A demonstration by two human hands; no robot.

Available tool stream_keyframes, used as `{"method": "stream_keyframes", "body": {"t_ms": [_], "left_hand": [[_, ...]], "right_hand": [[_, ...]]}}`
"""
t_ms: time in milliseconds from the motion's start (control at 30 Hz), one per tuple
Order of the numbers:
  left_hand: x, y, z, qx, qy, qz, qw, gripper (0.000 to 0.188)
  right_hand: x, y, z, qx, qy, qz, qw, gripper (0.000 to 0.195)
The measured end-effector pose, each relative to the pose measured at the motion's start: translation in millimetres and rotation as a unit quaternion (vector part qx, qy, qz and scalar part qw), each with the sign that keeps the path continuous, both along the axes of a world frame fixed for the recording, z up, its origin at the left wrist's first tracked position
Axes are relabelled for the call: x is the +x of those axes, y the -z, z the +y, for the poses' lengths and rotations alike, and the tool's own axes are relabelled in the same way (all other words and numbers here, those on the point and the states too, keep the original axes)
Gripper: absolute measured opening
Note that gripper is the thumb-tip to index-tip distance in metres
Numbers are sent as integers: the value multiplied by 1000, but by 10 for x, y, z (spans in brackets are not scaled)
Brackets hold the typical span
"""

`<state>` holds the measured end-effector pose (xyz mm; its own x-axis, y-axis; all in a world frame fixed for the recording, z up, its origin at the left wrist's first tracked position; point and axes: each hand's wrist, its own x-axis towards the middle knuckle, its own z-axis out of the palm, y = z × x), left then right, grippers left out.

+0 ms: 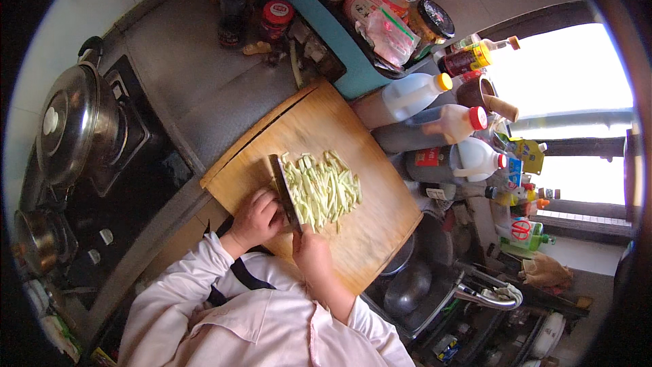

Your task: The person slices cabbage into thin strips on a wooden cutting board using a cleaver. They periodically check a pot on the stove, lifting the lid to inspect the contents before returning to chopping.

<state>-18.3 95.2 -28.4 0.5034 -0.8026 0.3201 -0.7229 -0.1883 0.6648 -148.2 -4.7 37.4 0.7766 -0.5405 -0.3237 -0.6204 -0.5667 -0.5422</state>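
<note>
On a wooden cutting board [377, 183] lies a pile of pale green vegetable strips [323, 191]. A cleaver [285, 193] stands on edge along the pile's left side, its blade seen nearly edge-on. My right hand [311, 252] grips its handle at the near end. Left of the blade, my left hand [260, 216] has curled fingers close to the blade; what lies under them is hidden, so I cannot tell whether they hold anything.
A lidded steel pan [71, 122] sits on the gas stove to the left. Large plastic bottles [423, 94] line the board's right side. A sink with a faucet [489, 298] is at the lower right. Red-lidded jars [277, 15] and a blue-edged container [326, 35] stand beyond the board.
</note>
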Motion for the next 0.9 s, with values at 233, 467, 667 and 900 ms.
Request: {"method": "stream_keyframes", "body": {"t_ms": [233,467,667,900], "left_hand": [[172,-128,131,6,-53,49,997,47],[246,-174,117,15,-10,1,1000,31],[170,-202,55,39,-80,18,996,22],[143,-238,71,-2,-80,8,997,24]], "right_hand": [[-6,25,-113,34,1,-57,998,18],[-32,56,-120,32,5,-64,997,18],[-40,51,-119,30,5,-71,997,18],[-39,76,-119,34,13,-42,998,17]]}}
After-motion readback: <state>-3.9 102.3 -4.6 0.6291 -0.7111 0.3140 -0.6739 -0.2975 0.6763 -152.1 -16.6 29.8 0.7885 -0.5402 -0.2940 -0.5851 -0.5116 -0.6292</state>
